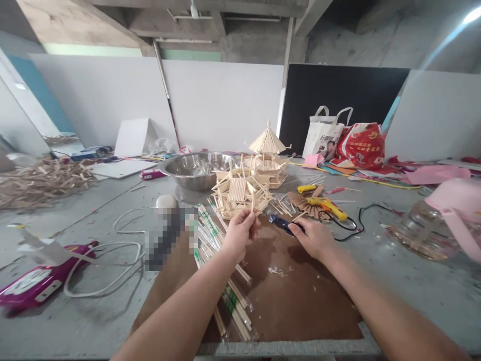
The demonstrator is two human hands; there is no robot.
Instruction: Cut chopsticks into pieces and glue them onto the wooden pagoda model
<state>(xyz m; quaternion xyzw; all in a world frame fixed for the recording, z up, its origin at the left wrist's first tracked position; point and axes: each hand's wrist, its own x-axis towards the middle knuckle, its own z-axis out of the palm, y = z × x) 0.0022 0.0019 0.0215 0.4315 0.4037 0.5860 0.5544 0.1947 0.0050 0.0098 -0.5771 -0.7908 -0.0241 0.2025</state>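
My left hand (240,231) is closed in a pinch, its fingertips on a short wooden stick (253,201) that points upward. Just behind it stands a model (237,190) built of wooden sticks, with a flat slatted panel and upright pieces. My right hand (315,238) is wrapped round dark blue pliers (280,223), whose head points left toward my other hand. A short stick (299,216) shows beside the right thumb; whether the hand grips it I cannot tell. Both hands are above a brown board (293,301). Packs of chopsticks (235,303) in clear wrapping lie under my left forearm.
Behind the model are a pagoda-like stick tower (267,143) and a steel bowl (176,173). A yellow glue gun (330,206) with a black cord lies right. A purple power strip (33,286) with white cable lies left. A pink-topped clear container (421,233) stands far right.
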